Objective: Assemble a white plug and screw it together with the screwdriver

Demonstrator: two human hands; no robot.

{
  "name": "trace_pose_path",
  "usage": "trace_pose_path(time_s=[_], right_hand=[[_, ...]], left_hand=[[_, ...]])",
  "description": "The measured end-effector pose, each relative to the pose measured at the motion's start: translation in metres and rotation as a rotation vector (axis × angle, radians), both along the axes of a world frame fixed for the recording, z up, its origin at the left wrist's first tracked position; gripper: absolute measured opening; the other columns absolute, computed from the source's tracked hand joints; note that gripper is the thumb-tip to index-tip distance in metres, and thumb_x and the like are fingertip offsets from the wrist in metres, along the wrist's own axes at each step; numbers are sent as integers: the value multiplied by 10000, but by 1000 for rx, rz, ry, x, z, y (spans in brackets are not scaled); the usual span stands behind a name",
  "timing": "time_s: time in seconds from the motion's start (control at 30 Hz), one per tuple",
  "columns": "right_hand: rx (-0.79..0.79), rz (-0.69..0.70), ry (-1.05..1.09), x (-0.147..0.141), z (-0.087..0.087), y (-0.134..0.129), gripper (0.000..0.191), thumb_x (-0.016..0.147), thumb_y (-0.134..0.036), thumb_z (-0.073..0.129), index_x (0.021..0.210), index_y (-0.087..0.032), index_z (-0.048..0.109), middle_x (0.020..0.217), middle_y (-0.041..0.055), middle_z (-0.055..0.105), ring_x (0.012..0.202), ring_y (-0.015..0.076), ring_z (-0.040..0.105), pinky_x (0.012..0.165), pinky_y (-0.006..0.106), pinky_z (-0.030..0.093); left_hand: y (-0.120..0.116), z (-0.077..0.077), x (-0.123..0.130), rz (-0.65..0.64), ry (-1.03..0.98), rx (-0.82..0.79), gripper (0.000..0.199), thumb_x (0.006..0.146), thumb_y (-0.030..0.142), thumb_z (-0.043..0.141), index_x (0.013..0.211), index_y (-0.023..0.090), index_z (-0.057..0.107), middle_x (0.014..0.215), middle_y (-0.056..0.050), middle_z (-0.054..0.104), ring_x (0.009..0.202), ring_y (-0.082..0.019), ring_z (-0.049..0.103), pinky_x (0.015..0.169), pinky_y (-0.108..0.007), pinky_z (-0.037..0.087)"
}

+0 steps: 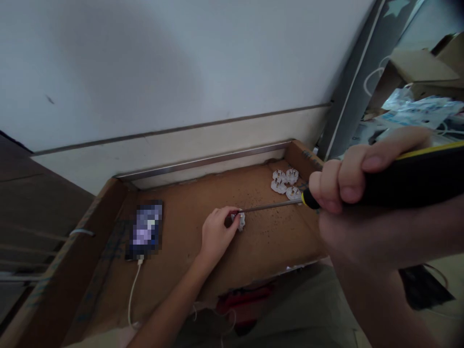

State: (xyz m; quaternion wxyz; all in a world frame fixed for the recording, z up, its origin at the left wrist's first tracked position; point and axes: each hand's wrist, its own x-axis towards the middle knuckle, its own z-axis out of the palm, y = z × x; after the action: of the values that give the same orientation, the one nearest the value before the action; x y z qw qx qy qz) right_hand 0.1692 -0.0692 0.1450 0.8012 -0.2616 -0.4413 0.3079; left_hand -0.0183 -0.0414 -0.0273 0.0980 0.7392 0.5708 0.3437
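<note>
Screwdriver [271,206] at a clear plastic piece [241,222]
Left hand [219,228] pinches it, right hand [353,176] grips the handle [416,179] — best kept steady.

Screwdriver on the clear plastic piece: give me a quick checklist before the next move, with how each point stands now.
1. Right hand gripping the screwdriver: ok, fingers wrapped around its black handle.
2. Left hand steadying the clear plastic piece: ok, pinched at thumb and fingertips.
3. Tip seated: cannot tell, fingers hide it.
4. Phone away from the tool: ok, it lies left of the left hand.
5. Other clear pieces free of the shaft: cannot tell, one overlaps it in this view.
6. Cardboard free of loose bits: not ok, dark specks lie scattered.
</note>
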Motion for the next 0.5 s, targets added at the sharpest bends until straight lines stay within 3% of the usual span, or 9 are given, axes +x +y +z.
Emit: trace_pose_path(time_s=[0.23, 0.5], right_hand=[[-24, 59, 97, -7, -1, 2, 523, 895, -572, 340, 556, -206, 496, 442, -19, 380, 312, 121, 384, 285, 299, 264], [-30, 69, -14, -11, 3, 4, 519, 829, -666, 406, 563, -222, 430, 397, -34, 343, 314, 100, 341, 301, 276, 239]], left_hand=[[-2, -1, 5, 10, 16, 24, 102, 840, 291, 563, 895, 254, 640, 897, -7, 693, 851, -202, 595, 747, -358, 482], [0, -2, 5, 8, -56, -29, 128, 844, 291, 559, 937, 274, 645, 889, -4, 688, 832, -191, 607, 727, -344, 487]])
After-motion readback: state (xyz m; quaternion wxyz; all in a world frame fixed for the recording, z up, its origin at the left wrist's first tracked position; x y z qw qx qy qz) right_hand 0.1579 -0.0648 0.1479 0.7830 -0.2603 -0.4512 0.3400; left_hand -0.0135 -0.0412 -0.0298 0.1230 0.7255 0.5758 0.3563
